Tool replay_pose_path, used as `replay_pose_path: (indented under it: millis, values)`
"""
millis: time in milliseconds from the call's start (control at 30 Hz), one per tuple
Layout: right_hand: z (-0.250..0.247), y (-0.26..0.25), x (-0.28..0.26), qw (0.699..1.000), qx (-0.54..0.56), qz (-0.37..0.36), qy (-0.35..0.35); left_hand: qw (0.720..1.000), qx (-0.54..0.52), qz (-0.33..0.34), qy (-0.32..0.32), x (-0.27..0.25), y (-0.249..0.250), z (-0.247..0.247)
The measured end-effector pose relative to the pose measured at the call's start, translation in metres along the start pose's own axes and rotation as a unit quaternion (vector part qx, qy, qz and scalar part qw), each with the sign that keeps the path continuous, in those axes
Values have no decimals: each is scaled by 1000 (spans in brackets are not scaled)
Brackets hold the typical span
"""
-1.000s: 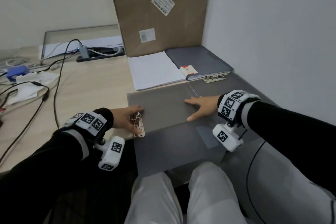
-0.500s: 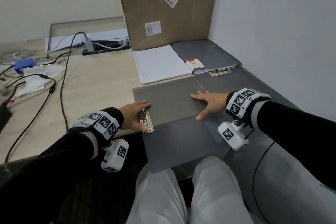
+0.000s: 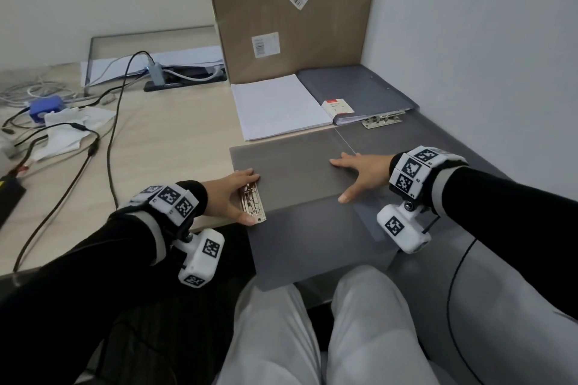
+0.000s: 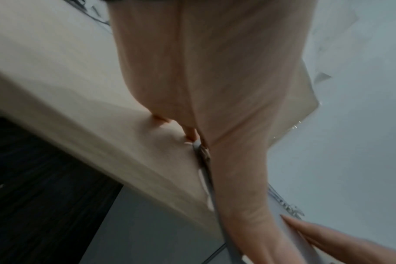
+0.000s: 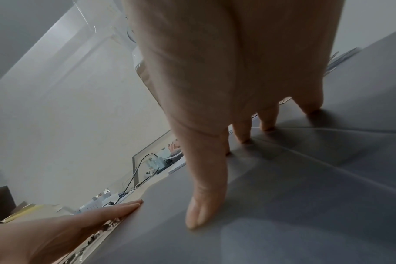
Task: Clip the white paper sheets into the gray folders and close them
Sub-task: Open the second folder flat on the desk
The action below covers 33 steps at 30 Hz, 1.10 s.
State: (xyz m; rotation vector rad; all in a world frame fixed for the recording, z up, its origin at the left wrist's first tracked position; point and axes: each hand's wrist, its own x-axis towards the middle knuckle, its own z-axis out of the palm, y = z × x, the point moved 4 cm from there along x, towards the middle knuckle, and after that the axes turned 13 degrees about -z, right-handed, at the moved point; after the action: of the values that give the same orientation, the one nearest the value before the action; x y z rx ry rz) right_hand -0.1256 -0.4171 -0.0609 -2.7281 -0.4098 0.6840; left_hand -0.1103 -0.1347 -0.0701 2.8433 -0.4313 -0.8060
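An open gray folder point(image 3: 291, 166) lies flat across the desk's front edge, its near part overhanging my lap. Its metal clip point(image 3: 252, 201) sits at the folder's left edge. My left hand point(image 3: 231, 194) rests along that clip with fingers straight, index tip at the clip's far end and thumb at its near end. My right hand point(image 3: 356, 172) presses flat on the folder's right part, fingers spread. The right wrist view shows the right hand's fingertips point(image 5: 243, 137) on the gray folder point(image 5: 305, 196) and the left hand point(image 5: 79, 225) beside the clip point(image 5: 97, 235). A white paper stack point(image 3: 278, 106) lies behind the folder.
More gray folders point(image 3: 359, 91) with a metal clip point(image 3: 381, 120) are stacked beside the paper, against a standing cardboard box point(image 3: 291, 15). Cables point(image 3: 109, 122), a blue device point(image 3: 45, 106) and white cloth lie at the left. A wall point(image 3: 469, 56) closes the right side.
Both hands stay where they were on the folder and clip. Only the head view has shifted a little.
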Motion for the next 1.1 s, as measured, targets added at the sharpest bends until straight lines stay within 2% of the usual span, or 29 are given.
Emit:
replay_pose_path:
  millis: [333,433,500,567,667,733,800,933,1100]
  values:
    - [1,-2,-1,1000,0,-3,9,998,-24,-27,57,1,4,2]
    - [1,-1,-1,1000,0,-2,8,999,-34,-14,35,0,4,-1]
    - [2,0,0,1000,0,0,6,994,-103,-13,20,-2,0,-9]
    - [2,1,0,1000,0,3,2,976,-211,-41,37,-4,-4,-19]
    - [3,2,0,1000,11,-2,4,944,-310,-73,91,3,-11,-30]
    - [4,2,0,1000,18,-7,7,903,-395,-101,133,10,-16,-34]
    - [4,2,-1,1000,18,-11,7,876,-426,-142,176,18,-23,-38]
    - [5,2,-1,1000,20,-15,1,891,-376,-198,162,31,-31,-37]
    - [5,0,-2,1000,21,-14,-4,902,-356,-210,124,35,-33,-41]
